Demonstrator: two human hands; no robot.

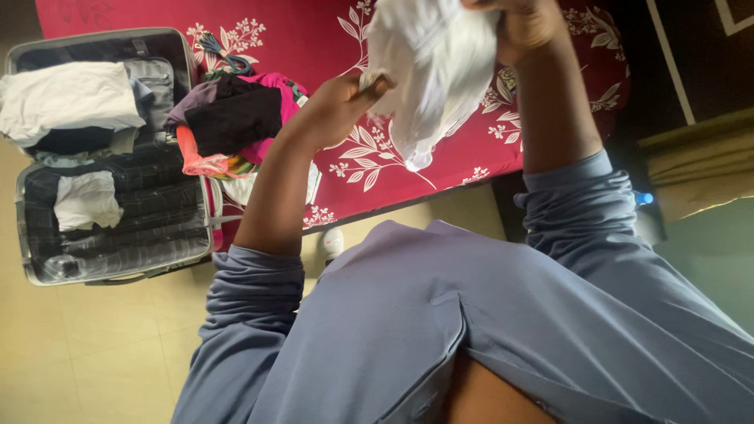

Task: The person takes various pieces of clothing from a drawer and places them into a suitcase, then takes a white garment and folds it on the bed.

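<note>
Over the red bedspread: both hands raised, holding one white garment between them
Left hand [334, 106]: fingers curled closed, gripping the lower left edge of the white garment [428, 67]
Right hand [526, 23]: at top edge of frame, partly cut off; closed on the upper right part of the same garment, exact finger positions cannot be told
White garment: bunched and crumpled, hanging in the air above the bedspread, a pointed fold drooping down toward it; not touching the surface as far as visible
Bedspread [440, 157]: deep red with white leaf and flower print, covers the bed under the hands
Sleeves: person wears a grey-blue long-sleeved shirt [440, 330], both sleeves pushed up to the elbow, forearms bare
Suitcase [102, 157]: open, lies flat at frame left beside the bed, dark checked lining in the nearer half
Suitcase contents: folded white cloth [71, 98] on dark clothes in the far half; smaller white cloth [86, 200] in the nearer half; something clear and roundish [63, 267] in the nearer corner, too small to tell
Clothes pile [232, 122]: on the bedspread just beside the suitcase, well left of the hands; black piece on top, pink and orange pieces under it
Floor [94, 353]: pale tiles; small white rounded object [333, 242] on it near the bed edge
Right side: dark furniture and a beige surface, blurry
</note>
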